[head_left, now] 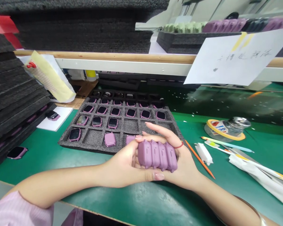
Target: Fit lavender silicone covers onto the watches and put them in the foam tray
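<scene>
My left hand (pixel 124 164) and my right hand (pixel 179 160) are cupped together above the green mat, both wrapped around a row of several purple watch cases (pixel 157 155) standing side by side. The left thumb presses under the row and the right fingers curl over the top. Just behind the hands lies a dark foam tray (pixel 129 125) with square pockets. Many pockets hold purple watch cases (pixel 97 121) with black screens up; two in the front row (pixel 109 139) lie back up.
Stacks of dark foam trays (pixel 11 94) rise at the left, with a loose watch case (pixel 17 152) below them. To the right lie an orange pencil (pixel 200 159), pens, white wrappers (pixel 259 171), a tape roll and a metal-lidded jar (pixel 228 127). A paper sign (pixel 235 59) hangs from the shelf.
</scene>
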Demonstrator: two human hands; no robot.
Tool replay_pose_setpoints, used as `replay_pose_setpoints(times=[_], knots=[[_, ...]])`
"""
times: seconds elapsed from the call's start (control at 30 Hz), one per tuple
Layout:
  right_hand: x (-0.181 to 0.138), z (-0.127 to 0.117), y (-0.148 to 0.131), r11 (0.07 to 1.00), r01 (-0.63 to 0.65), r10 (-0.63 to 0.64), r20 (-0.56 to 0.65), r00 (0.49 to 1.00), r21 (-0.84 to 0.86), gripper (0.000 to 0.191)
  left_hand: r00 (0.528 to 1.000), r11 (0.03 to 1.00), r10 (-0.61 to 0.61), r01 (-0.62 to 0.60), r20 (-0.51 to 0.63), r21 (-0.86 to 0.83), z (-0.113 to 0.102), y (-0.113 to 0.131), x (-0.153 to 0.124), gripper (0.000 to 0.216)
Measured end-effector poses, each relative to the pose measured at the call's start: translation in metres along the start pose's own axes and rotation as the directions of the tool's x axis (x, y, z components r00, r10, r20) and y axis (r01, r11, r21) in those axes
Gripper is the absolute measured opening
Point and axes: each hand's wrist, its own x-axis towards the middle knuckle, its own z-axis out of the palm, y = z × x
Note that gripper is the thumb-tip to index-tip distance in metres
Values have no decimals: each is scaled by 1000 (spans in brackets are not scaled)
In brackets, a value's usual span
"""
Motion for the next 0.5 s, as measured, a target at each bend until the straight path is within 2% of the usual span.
replay_pose_setpoints(times=[0.13, 0.27, 0.5], knots=[[1, 1, -4, 1000, -18, 18, -3, 1000, -21, 82, 999, 999, 0, 3, 47, -49, -4, 1, -2, 48], [0, -1, -7, 999, -19, 20, 11, 1000, -45, 85, 997, 997, -59, 62, 45, -48, -6, 4, -4, 50], [-1, -2, -9, 998, -17, 17, -10, 1000, -60, 87, 999, 999, -7, 9, 46, -50, -3, -1, -5, 45]])
